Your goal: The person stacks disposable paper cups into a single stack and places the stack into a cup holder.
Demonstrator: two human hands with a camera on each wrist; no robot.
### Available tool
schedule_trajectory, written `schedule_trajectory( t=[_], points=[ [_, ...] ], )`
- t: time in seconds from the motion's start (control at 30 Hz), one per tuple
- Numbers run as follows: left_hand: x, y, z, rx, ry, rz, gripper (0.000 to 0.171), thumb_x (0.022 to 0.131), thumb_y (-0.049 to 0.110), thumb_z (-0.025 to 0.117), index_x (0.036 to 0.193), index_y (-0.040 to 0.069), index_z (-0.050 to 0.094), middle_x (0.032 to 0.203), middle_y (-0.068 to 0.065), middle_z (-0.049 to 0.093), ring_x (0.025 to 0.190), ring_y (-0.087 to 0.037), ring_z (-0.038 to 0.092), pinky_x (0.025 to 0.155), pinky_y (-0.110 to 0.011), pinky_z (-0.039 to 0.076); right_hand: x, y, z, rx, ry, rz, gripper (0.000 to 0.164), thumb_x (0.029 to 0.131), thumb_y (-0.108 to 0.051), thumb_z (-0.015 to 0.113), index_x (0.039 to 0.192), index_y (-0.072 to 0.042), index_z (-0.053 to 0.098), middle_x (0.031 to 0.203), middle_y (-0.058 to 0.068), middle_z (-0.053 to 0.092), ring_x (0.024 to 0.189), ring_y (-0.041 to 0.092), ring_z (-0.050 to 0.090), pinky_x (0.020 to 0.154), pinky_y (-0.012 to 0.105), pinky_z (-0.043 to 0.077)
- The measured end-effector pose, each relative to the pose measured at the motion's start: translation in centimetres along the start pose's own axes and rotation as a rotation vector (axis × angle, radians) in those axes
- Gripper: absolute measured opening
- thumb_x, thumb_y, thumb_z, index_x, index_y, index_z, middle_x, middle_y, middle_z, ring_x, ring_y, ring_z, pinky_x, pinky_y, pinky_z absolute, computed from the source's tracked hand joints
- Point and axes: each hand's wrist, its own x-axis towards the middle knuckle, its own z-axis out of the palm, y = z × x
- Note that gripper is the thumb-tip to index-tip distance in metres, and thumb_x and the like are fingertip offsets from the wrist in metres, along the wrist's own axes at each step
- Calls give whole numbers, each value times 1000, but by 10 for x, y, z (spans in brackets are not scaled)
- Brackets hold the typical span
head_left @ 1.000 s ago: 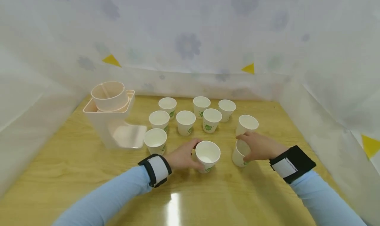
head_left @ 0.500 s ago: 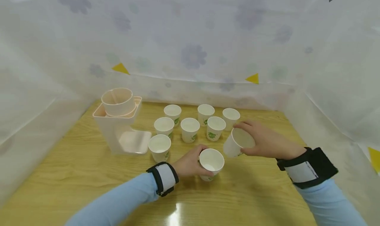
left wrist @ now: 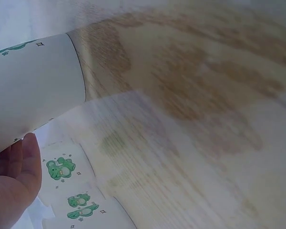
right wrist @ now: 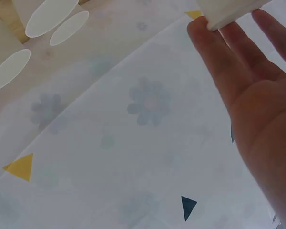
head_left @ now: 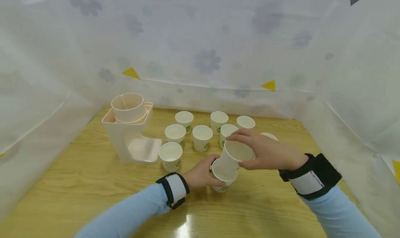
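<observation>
My left hand point(head_left: 201, 173) grips a white paper cup point(head_left: 223, 175) standing upright at the middle front of the table. In the left wrist view this cup point(left wrist: 33, 90) shows green printed figures, with my curled fingers against its side. My right hand point(head_left: 268, 149) pinches a second paper cup point(head_left: 239, 151) near its rim, thumb in front and fingers behind. That cup is tilted, and its lower end overlaps the mouth of the left cup in the head view. From the right wrist, only an edge of the pinched cup point(right wrist: 229, 12) shows above the fingertips.
Several more paper cups stand upright behind the hands, one of them point(head_left: 170, 156) left of my left hand. Another cup point(head_left: 269, 136) is partly hidden behind my right hand. A cream-coloured plastic dispenser point(head_left: 128, 127) with a round top stands at the left. Pale flowered sheeting point(head_left: 206, 61) encloses the table.
My right hand has lifted its cup off the table's right side and carried it leftward over the left cup, tilting it. My left hand keeps its grip. The head view has shifted slightly.
</observation>
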Motion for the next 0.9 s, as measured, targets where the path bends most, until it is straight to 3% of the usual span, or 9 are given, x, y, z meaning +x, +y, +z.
schedule_trajectory(
  t=[0.47,0.9],
  points=[
    [-1,-3,2,-11,17,8,72,73,14,80,134,10,41,126,-3,50,113,-18,50,93,-32,45,14,2,18,-23,-61,-34,54,76,-17,74,126,-12,55,125,3,53,106,23,56,82,36,50],
    [-3,0,2,-22,5,-2,72,74,15,78,134,9,39,129,-4,49,115,-19,49,94,-33,44,16,-2,27,-65,-119,11,59,76,-26,74,129,-13,53,128,3,52,104,19,57,81,34,50]
  ],
)
